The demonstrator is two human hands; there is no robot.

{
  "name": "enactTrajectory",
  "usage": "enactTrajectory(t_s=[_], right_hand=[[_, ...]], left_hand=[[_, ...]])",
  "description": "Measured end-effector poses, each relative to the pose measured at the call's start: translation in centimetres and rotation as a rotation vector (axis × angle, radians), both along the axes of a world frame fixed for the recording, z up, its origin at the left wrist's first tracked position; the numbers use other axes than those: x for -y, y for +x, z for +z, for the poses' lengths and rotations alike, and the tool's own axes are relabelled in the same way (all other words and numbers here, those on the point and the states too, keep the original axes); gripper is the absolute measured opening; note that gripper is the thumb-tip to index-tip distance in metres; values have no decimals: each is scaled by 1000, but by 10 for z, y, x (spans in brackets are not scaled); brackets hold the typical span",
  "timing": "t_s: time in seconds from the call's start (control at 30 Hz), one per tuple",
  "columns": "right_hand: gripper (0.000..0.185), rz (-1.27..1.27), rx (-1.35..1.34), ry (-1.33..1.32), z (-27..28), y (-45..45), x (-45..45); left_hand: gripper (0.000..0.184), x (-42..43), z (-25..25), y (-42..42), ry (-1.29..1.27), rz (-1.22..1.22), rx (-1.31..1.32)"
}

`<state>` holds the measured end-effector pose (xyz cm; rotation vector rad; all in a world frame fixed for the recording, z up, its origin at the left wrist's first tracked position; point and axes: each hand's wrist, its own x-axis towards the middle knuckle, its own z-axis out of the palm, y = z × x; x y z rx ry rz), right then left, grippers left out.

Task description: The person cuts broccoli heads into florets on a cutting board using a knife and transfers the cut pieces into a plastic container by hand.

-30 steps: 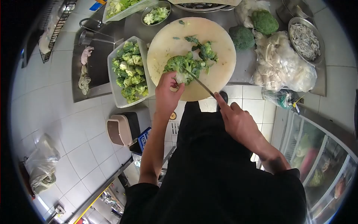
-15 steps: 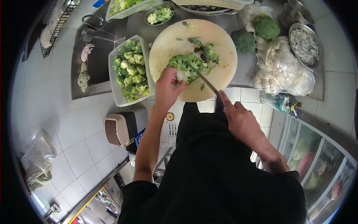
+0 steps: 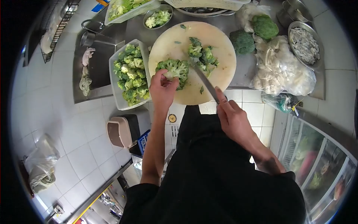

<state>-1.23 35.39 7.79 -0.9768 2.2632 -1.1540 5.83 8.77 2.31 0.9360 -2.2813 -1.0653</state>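
My left hand (image 3: 163, 90) is closed on a broccoli head (image 3: 173, 70), whose cut side shows pale stems. The head rests over the left part of a round cutting board (image 3: 220, 41). In my right hand (image 3: 235, 118) is a knife (image 3: 206, 82), with my fingers wrapped round its handle. Its blade slants up and left across the board, and the tip lies between the head and some loose broccoli florets (image 3: 207, 56). Small leaf scraps are scattered on the board. Left of the board, a plastic tub (image 3: 113, 80) holds many cut florets.
A sink (image 3: 100, 61) lies beyond the tub. Behind the board are a bowl of pale green pieces (image 3: 158, 18) and a basket (image 3: 209, 3). Two whole broccoli heads (image 3: 242, 42), a bag of pale contents (image 3: 281, 71) and a metal bowl (image 3: 318, 61) sit right.
My left hand has drawn the broccoli head slightly left and down. The knife has come between it and the florets on the right, which now lie apart from the head.
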Motion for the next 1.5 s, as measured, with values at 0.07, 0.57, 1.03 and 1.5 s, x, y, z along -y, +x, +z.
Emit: enactTrajectory(t_s=[0.07,0.57,1.03,1.5], right_hand=[[65,-47,-11,-54,-2,1,5],[61,99,53,167,-28,-3,16],[60,-47,14,75,-19,-37,-14],[59,223,-24,233,-3,-24,4]], left_hand=[[41,1,0,0,41,-6,-13],[40,3,-1,-11,-82,-59,13],[36,35,18,9,-18,-136,75],[39,38,11,3,12,-58,118]])
